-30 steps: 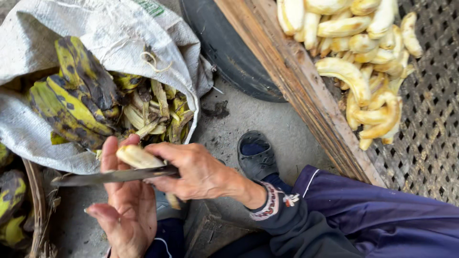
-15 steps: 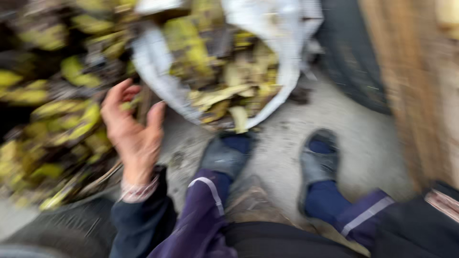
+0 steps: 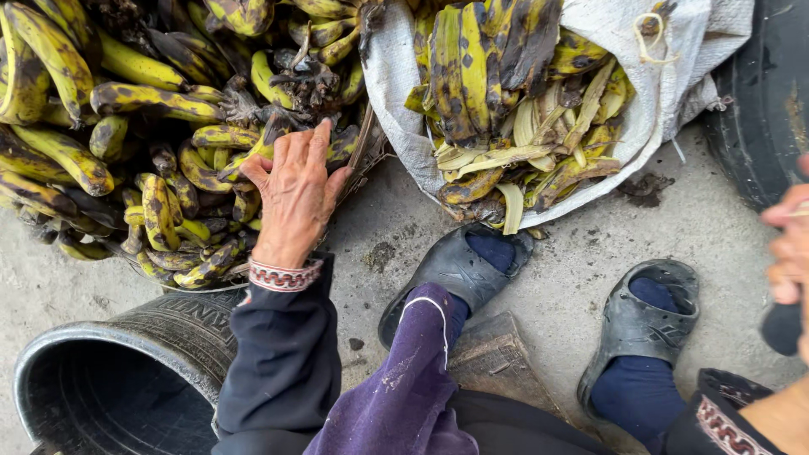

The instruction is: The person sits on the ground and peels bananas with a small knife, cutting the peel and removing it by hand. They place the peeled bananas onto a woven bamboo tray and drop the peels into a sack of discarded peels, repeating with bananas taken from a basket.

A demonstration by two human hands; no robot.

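1. Left hand lies open, fingers spread, on the banana pile.
2. The bananas under its fingertips lie far and left of the wrist.
3. Right hand, at the right edge, is well apart; its grip cannot be told.
4. A sack of peels sits right of the pile.

Dark navy sleeves with patterned red-white cuffs, purple trousers, navy socks, black slippers.

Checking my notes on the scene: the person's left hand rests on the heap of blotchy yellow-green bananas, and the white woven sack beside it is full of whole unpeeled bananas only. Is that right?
Not quite. In the head view, the left hand does rest on the heap of blotchy yellow-green bananas, but the white woven sack holds mostly split-open banana peels.
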